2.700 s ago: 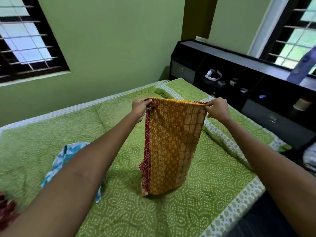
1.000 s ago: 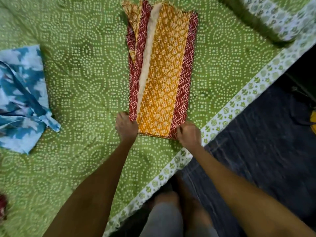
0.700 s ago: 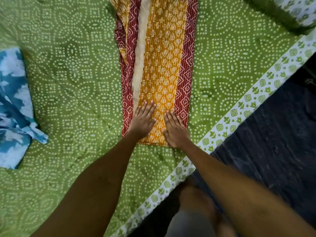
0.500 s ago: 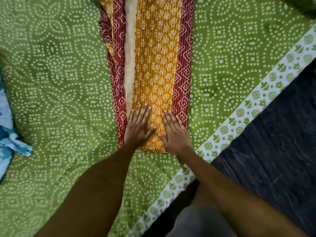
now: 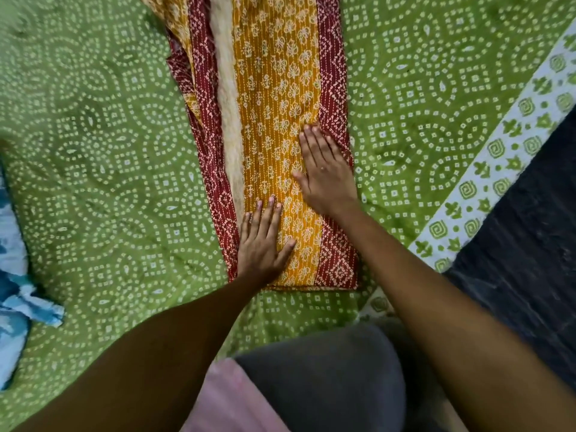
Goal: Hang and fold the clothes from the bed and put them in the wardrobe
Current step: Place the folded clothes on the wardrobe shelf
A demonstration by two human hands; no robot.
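A mustard-yellow garment [image 5: 274, 88] with dark red borders lies folded lengthwise into a long strip on the green patterned bedsheet [image 5: 109, 169]. Its far end runs out of the top of the view. My left hand [image 5: 263, 244] lies flat on the near end of the strip, fingers straight. My right hand [image 5: 325, 173] presses flat a little farther up, along the right red border. Neither hand grips the cloth.
A blue and white garment [image 5: 15, 294] lies crumpled at the left edge of the bed. The sheet's white border [image 5: 498, 169] marks the bed edge on the right, with dark floor [image 5: 530, 260] beyond. My grey and pink clothing fills the bottom middle.
The garment was held up by its corners, then laid flat on the bed. Both hands pressed side by side at its near end; now my right hand has slid farther up the strip.
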